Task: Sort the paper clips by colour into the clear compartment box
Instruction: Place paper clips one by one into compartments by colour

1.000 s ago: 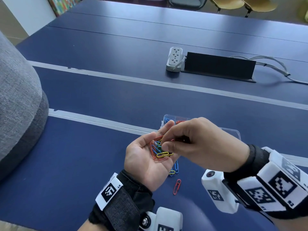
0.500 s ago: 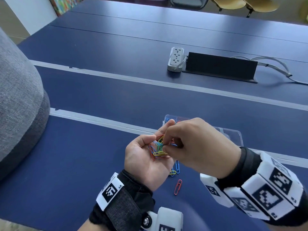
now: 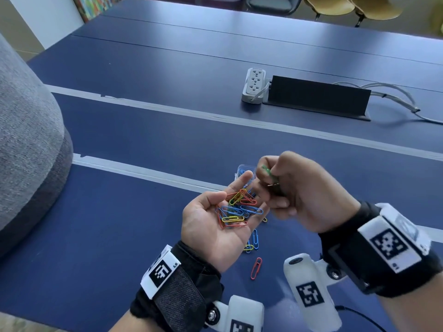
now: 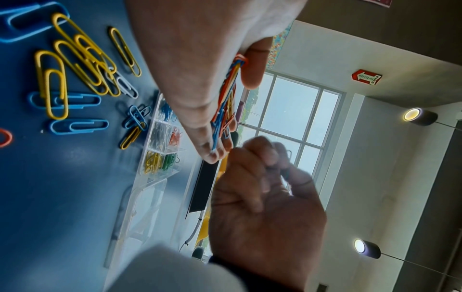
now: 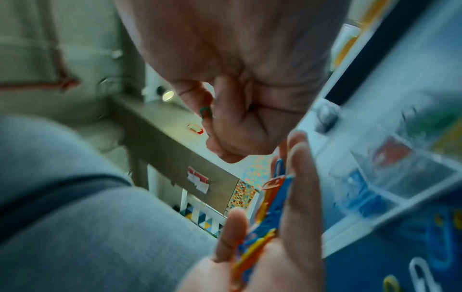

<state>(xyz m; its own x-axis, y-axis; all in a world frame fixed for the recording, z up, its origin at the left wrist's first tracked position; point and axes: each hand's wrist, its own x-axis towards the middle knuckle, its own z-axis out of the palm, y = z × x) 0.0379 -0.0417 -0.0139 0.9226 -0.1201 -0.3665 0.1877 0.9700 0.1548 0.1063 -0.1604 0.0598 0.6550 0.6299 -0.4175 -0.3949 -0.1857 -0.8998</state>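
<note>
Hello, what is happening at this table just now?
A person is sorting paper clips by colour. The left hand lies palm up and cradles a mixed pile of clips in red, blue and yellow. The right hand pinches a green paper clip above that pile. The clear compartment box on the blue table already holds some sorted clips, and loose clips remain on the table.

From the head view the clear compartment box (image 3: 243,169) is mostly hidden behind both hands, the green clip (image 3: 269,173) is largely buried in the right hand's (image 3: 300,195) grip, and the right wrist view is blurred.
</note>
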